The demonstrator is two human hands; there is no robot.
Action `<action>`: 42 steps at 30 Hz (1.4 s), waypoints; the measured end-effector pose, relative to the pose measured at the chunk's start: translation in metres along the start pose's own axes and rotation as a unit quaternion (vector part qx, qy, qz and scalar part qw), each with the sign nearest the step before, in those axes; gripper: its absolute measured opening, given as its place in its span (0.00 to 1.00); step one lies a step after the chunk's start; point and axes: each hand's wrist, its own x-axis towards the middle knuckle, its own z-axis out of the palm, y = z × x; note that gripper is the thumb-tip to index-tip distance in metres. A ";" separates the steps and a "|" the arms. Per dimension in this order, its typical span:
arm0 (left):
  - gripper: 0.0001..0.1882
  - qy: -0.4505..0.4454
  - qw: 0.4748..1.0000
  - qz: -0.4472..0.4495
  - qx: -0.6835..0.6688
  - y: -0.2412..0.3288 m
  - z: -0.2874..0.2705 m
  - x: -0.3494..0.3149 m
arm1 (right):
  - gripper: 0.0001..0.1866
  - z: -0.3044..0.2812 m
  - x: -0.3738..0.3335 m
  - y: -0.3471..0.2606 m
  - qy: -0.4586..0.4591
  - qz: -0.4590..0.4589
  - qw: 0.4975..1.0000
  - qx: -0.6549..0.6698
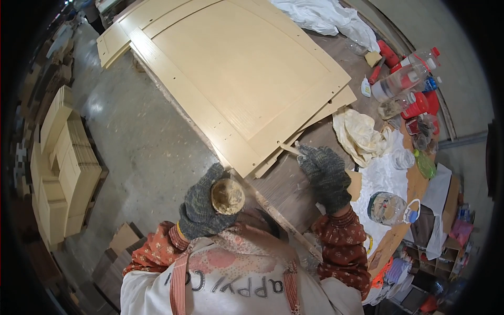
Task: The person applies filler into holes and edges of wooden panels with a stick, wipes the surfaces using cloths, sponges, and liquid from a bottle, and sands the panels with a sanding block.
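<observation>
My left hand (199, 206), in a dark grey knitted glove, grips a small round cup (228, 197) with pale, crusty residue inside. It is just off the panel's near corner. My right hand (326, 178), gloved alike, closes on a thin pale stick (289, 149). The stick's tip reaches the near right edge of the top panel, beside a small hole; whether it touches is hard to tell. The cream-coloured panel (247, 68) has a framed middle and several small holes along its borders. Other cream panels lie under it, their edges poking out.
On the bench to the right lie a crumpled cream cloth (359, 137), several plastic bottles (395, 84) and a large clear jug (386, 208). White plastic sheeting (325, 14) is bunched at the far side. Stacked cream panels (71, 168) stand on the floor at left.
</observation>
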 end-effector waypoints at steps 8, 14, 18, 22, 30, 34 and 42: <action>0.48 0.042 0.998 -0.007 0.041 -0.001 0.011 -0.003 | 0.12 -0.016 -0.008 -0.013 -0.057 0.064 0.996 0.025; 0.44 0.077 0.995 -0.046 -0.040 0.011 0.007 -0.003 | 0.13 -0.007 -0.006 -0.057 0.046 -0.078 0.995 0.051; 0.45 0.064 0.978 -0.057 -0.191 0.019 0.003 0.006 | 0.22 -0.028 0.015 -0.087 -0.154 -0.012 0.983 0.097; 0.51 0.042 0.996 0.001 -0.074 0.027 -0.022 0.016 | 0.20 -0.026 0.031 -0.089 -0.136 -0.042 0.986 0.084; 0.52 0.107 0.975 -0.018 -0.195 -0.013 -0.105 0.008 | 0.17 -0.006 0.084 -0.150 0.041 -0.047 0.998 0.031; 0.50 0.101 0.992 0.018 -0.068 -0.040 -0.167 -0.008 | 0.11 0.051 0.132 -0.198 -0.080 -0.034 0.984 0.158; 0.46 0.216 0.954 -0.085 -0.191 -0.089 -0.299 -0.036 | 0.11 0.149 0.220 -0.245 -0.075 -0.004 0.973 0.218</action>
